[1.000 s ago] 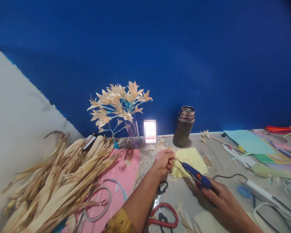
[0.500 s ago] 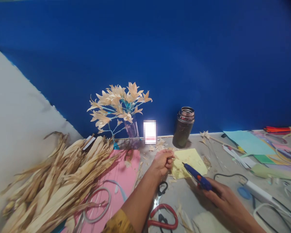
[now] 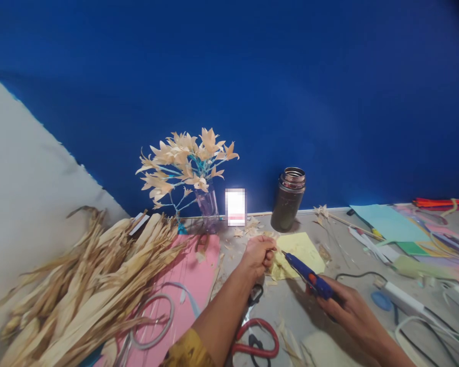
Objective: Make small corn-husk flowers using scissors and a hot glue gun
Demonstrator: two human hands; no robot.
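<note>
My left hand (image 3: 258,255) is closed in a pinch over the left edge of a yellow paper sheet (image 3: 304,254); whatever sits between its fingertips is too small to make out. In my right hand (image 3: 344,300) is a blue glue gun (image 3: 308,272) with an orange trigger. Its nozzle points up and left, close to the left fingertips. Below my left wrist lie black-handled scissors (image 3: 255,295) and larger red-handled scissors (image 3: 273,344). Pale husk flowers (image 3: 189,158) on blue-wrapped stems stand in a clear purplish vase (image 3: 208,206).
A heap of dried corn husks (image 3: 80,285) covers the left, partly over pink paper (image 3: 199,260). An open dark flask (image 3: 288,199) stands by the blue wall. At right are a white power strip (image 3: 405,298), cables and coloured papers (image 3: 390,224). Husk scraps (image 3: 248,228) litter the table.
My right hand has brought the glue gun slightly left and up, so its nozzle is nearer the left fingertips. My left hand stays pinched. The view has shifted slightly.
</note>
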